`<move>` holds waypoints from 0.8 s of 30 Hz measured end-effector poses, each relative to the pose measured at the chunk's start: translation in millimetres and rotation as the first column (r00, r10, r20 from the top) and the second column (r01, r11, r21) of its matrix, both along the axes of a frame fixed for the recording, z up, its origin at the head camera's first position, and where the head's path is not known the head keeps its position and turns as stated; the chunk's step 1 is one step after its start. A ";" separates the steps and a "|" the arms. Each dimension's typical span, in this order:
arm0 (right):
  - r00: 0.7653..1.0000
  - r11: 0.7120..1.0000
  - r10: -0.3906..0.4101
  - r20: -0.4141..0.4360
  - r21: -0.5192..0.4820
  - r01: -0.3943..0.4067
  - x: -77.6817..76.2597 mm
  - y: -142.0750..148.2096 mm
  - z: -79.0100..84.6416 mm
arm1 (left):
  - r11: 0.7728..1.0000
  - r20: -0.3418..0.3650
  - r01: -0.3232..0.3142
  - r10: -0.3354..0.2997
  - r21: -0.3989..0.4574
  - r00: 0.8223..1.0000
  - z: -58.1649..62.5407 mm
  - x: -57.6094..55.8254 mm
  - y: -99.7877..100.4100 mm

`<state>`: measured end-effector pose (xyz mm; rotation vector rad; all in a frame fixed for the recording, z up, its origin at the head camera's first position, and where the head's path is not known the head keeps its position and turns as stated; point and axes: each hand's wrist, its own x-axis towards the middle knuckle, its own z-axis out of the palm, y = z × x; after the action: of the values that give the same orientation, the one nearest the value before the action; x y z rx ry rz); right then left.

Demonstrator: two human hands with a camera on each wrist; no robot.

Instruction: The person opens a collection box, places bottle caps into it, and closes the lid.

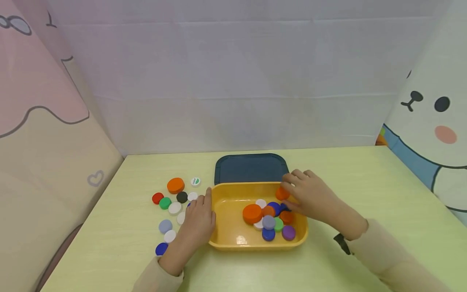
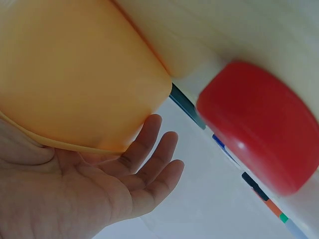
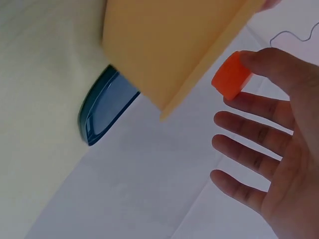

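My right hand (image 1: 303,194) pinches an orange bottle cap (image 3: 232,75) between thumb and index finger, over the right end of a yellow basket (image 1: 226,215). Its other fingers are spread apart in the right wrist view. In the basket lie several loose caps: a large orange cap (image 1: 252,213), a purple cap (image 1: 288,232), a light green cap (image 1: 279,224), and blue and white ones. My left hand (image 1: 198,223) rests at the basket's left rim, fingers loosely bent, with the thumb partly hidden behind the rim in the left wrist view.
Several more caps lie left of the basket, among them a large orange one (image 1: 176,185), a red one (image 2: 259,127) and a green one (image 1: 165,202). A dark blue tray (image 1: 251,168) stands behind the basket. White cloth (image 1: 240,81) hangs beyond the table's far edge.
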<state>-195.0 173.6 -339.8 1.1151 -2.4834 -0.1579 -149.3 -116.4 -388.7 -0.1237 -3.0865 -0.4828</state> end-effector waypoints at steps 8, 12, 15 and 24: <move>0.985 0.985 0.171 0.006 -0.031 -0.171 21.0 -25.9 -11.9 | 1.000 0.006 0.003 -0.003 0.002 1.000 0.0 -1.0 -0.5; 0.976 0.975 0.218 0.021 -0.037 -0.217 28.6 -36.2 -17.7 | 1.000 0.007 0.005 -0.005 0.006 1.000 0.4 -1.2 -0.7; 0.973 0.974 0.225 0.048 0.012 -0.226 32.8 -41.6 -20.6 | 1.000 0.004 0.006 -0.006 0.009 1.000 0.1 -1.1 -0.9; 0.948 0.958 0.237 0.213 0.111 -0.264 35.8 -47.9 -20.0 | 1.000 -0.022 0.011 -0.011 -0.007 1.000 -2.2 -0.7 -0.1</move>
<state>-159.2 125.7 -359.8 1.5636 -2.5008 -0.1529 -150.0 -116.5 -390.9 -0.1454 -3.0677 -0.4675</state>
